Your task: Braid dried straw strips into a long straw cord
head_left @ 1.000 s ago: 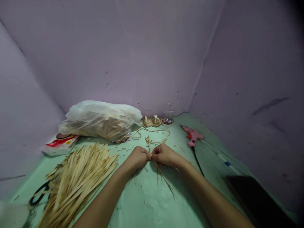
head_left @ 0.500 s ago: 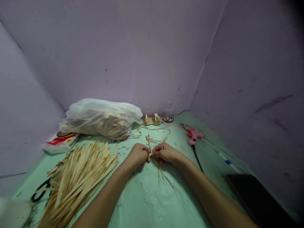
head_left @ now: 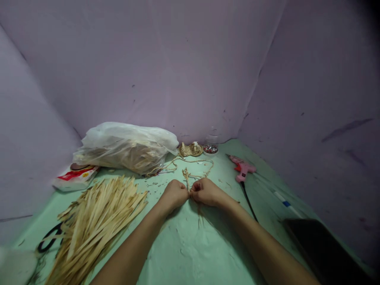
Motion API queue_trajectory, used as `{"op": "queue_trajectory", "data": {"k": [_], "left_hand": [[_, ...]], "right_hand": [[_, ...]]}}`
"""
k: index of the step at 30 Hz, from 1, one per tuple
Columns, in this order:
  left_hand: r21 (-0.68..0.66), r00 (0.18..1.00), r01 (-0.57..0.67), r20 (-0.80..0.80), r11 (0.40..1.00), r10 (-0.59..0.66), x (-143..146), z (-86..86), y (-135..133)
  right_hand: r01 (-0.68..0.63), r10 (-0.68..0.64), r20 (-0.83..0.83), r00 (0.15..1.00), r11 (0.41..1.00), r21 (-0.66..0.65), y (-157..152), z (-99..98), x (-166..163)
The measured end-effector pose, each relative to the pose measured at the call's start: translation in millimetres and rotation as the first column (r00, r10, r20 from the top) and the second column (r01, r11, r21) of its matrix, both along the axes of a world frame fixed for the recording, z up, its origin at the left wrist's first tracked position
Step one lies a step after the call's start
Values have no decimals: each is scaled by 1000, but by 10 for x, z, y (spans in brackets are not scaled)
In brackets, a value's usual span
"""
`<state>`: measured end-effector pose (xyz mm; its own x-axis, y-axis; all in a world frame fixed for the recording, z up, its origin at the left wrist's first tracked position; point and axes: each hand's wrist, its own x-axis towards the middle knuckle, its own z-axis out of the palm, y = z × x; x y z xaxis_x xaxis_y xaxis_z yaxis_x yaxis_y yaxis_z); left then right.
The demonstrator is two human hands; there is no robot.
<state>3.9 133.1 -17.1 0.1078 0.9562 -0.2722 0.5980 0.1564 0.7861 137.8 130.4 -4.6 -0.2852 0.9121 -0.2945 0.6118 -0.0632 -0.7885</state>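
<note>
At the middle of the work surface my left hand [head_left: 177, 192] and my right hand [head_left: 205, 191] meet, fingertips nearly touching. Both are closed in a pinch on a thin twisted cord of straw-coloured fibre [head_left: 187, 179]. Its knotted upper end lies on the green cover just beyond my fingers, and a loose length [head_left: 211, 168] curves away behind it toward the plastic bag. The part between my fingertips is mostly hidden. A few thin strands hang blurred below my right hand.
Dry flat fibre strips [head_left: 101, 221] lie left, over black-handled scissors [head_left: 49, 239]. Behind are a filled plastic bag [head_left: 127, 146], a red-and-white packet [head_left: 77, 178], a woven piece [head_left: 190, 150] and a tub of beads [head_left: 210, 149]. Rightward lie a pink glue gun [head_left: 242, 168] and dark tablet-like slab [head_left: 320, 249].
My left hand has turned and closed nearer to my right. The long loose strands that trailed toward the lower right are no longer plainly visible there.
</note>
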Motion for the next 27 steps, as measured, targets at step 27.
{"op": "queue_trajectory", "data": {"k": [27], "left_hand": [[-242,924,-223,257,944,284,90,179,-45]], "right_hand": [[-178,-90,632,769,921,348,-365,351,-327]]}}
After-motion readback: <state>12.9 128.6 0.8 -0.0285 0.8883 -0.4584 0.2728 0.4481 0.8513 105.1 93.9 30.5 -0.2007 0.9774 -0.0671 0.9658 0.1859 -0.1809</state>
